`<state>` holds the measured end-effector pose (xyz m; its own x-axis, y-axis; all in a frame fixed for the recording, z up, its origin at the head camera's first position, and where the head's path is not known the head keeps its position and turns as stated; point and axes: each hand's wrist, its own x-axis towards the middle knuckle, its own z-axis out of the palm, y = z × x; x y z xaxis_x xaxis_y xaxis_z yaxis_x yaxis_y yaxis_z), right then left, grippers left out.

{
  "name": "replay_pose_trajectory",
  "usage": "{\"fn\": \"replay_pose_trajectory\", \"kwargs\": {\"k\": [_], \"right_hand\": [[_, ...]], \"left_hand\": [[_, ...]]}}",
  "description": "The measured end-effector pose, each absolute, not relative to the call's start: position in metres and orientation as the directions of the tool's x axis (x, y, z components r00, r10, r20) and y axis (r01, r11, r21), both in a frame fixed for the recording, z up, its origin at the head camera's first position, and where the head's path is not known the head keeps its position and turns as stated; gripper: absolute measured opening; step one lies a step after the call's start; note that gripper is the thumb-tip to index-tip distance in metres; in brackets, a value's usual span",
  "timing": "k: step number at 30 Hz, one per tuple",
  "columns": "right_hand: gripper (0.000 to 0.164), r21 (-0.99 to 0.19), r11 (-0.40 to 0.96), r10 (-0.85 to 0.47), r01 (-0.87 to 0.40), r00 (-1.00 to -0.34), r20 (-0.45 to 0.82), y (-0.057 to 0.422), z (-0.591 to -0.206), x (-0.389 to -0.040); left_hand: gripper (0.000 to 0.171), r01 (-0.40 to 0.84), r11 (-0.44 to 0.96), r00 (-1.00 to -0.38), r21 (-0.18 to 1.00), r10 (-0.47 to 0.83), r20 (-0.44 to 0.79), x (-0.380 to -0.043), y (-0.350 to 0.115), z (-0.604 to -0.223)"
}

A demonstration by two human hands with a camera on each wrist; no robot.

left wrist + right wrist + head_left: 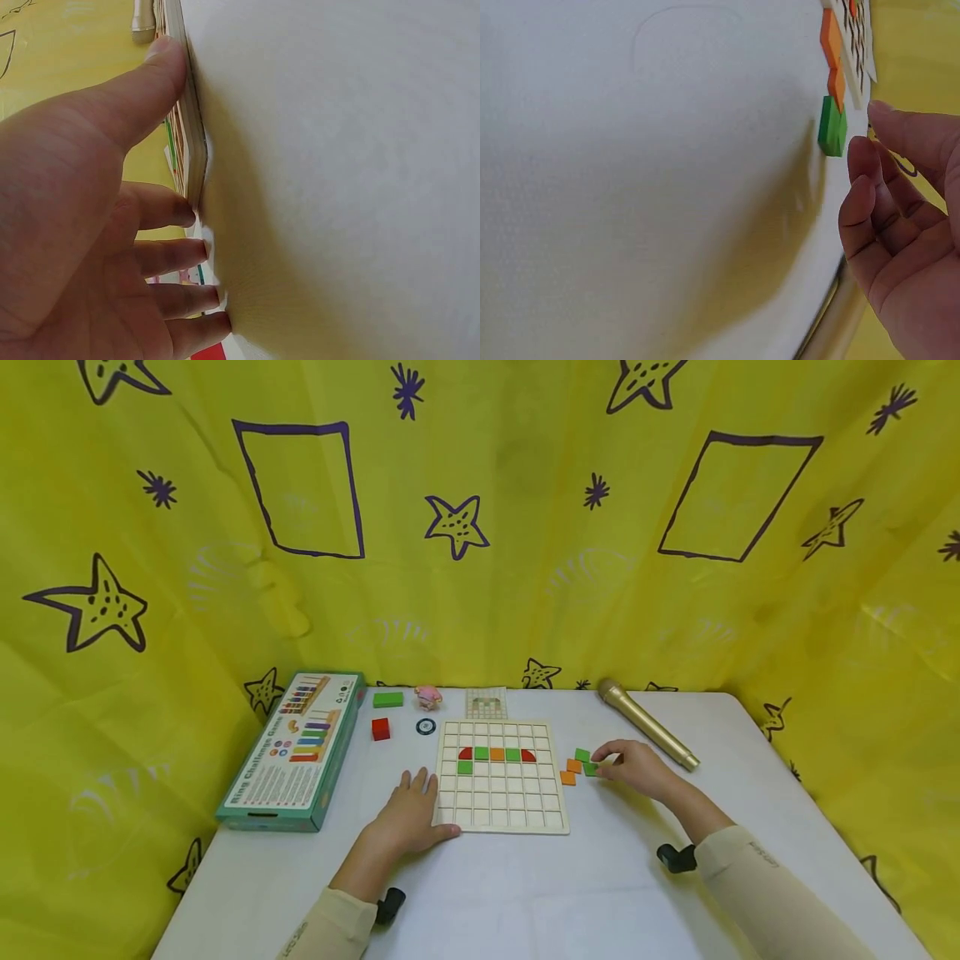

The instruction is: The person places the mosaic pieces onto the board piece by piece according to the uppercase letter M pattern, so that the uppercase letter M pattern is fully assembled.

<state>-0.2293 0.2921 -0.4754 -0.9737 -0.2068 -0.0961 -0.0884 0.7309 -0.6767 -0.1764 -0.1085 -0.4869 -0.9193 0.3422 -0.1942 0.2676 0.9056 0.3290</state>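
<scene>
A pale square grid board lies on the table, with red quarter-round pieces, green tiles and an orange tile set in its upper rows. My left hand rests at the board's lower left corner, fingers spread flat on the cloth and thumb along the front edge; the left wrist view shows the thumb against that edge. Right of the board lie loose orange tiles and green tiles. Over the nearest green tile hovers my right hand, fingers bent loosely, with a gap between thumb and fingertips and nothing in it.
A small pattern card touches the board's far edge. To the left are a game box, a green block, a red cube, a pink figurine and a dark round disc. A gold microphone lies behind my right hand.
</scene>
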Motion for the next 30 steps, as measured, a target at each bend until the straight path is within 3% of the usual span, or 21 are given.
{"fn": "replay_pose_trajectory", "kwargs": {"k": [12, 30], "right_hand": [[0.029, -0.647, 0.758, -0.196, -0.082, -0.975, -0.106, 0.294, -0.491, -0.233], [0.025, -0.665, 0.738, -0.235, -0.120, -0.968, -0.086, 0.289, -0.490, -0.237]], "left_hand": [[0.097, 0.270, 0.908, -0.919, 0.321, 0.343, -0.196, -0.176, -0.108, -0.484], [0.097, 0.269, 0.906, -0.920, 0.327, 0.342, -0.193, -0.177, -0.109, -0.488]]}}
